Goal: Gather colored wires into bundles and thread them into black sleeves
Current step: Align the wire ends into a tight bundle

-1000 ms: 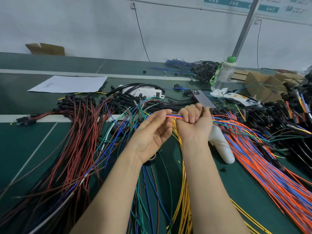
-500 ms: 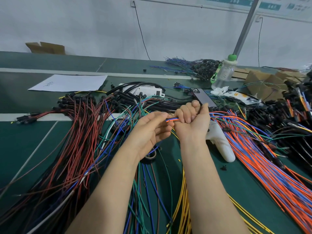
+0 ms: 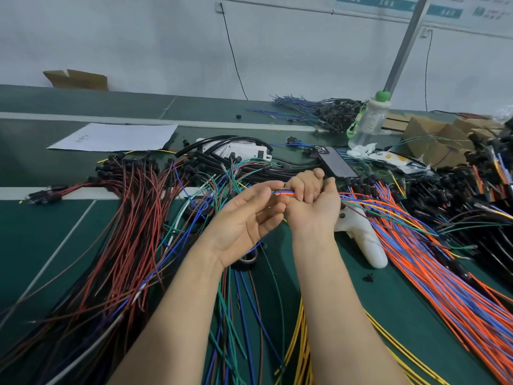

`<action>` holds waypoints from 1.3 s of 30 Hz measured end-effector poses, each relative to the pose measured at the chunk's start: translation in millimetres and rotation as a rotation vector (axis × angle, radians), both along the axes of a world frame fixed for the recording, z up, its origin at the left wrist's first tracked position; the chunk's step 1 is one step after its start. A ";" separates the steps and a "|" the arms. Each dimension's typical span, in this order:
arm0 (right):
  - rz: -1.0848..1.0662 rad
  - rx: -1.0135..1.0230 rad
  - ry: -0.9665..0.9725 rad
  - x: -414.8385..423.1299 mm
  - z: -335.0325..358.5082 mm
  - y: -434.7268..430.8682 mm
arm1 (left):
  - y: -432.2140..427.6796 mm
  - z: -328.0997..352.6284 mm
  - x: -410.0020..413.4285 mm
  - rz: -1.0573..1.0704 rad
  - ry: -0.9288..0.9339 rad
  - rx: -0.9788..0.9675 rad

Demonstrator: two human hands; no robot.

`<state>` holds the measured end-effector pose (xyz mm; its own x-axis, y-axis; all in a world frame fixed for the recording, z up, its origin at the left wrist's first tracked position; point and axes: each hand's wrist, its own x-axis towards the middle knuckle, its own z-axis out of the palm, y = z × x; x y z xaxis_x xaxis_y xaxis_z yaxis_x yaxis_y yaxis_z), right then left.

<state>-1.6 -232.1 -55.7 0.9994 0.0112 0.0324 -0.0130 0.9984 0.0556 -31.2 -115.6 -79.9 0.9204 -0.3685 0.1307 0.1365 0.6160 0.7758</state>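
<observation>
A small bundle of colored wires (image 3: 283, 193), orange, blue and green, sticks out leftward from the fist of my right hand (image 3: 312, 202), which is closed around it. My left hand (image 3: 245, 218) is palm up just left of it, thumb and forefinger pinching the bundle's free ends, the other fingers loosely curled. The bundle's long tail runs right into the heap of orange and blue wires (image 3: 433, 262). Black sleeves (image 3: 222, 158) lie in a pile behind my hands, near a white plastic part (image 3: 238, 148).
Red and black wires (image 3: 111, 232) fan across the left of the green table (image 3: 39, 240). Green and blue wires (image 3: 236, 315) and yellow wires (image 3: 299, 351) lie under my forearms. A white handle-shaped tool (image 3: 363, 240), a phone (image 3: 334, 162), a water bottle (image 3: 367, 120), a paper sheet (image 3: 116, 137) and a tape roll (image 3: 247, 261) sit around.
Both hands lifted slightly off the table. My left hand slid back along the bundle toward its ends, leaving a longer stretch of wire showing between the hands.
</observation>
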 end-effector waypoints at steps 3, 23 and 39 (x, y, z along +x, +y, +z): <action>0.019 0.025 -0.015 -0.7 1.1 3.6 | -3.4 -0.3 -0.6 0.018 -0.003 -0.030; 0.039 -0.038 0.008 0.4 0.0 4.9 | 0.1 -0.7 0.3 0.045 -0.093 0.048; 0.068 -0.077 -0.014 1.0 -0.7 3.7 | -4.7 0.3 -1.5 0.026 -0.022 -0.029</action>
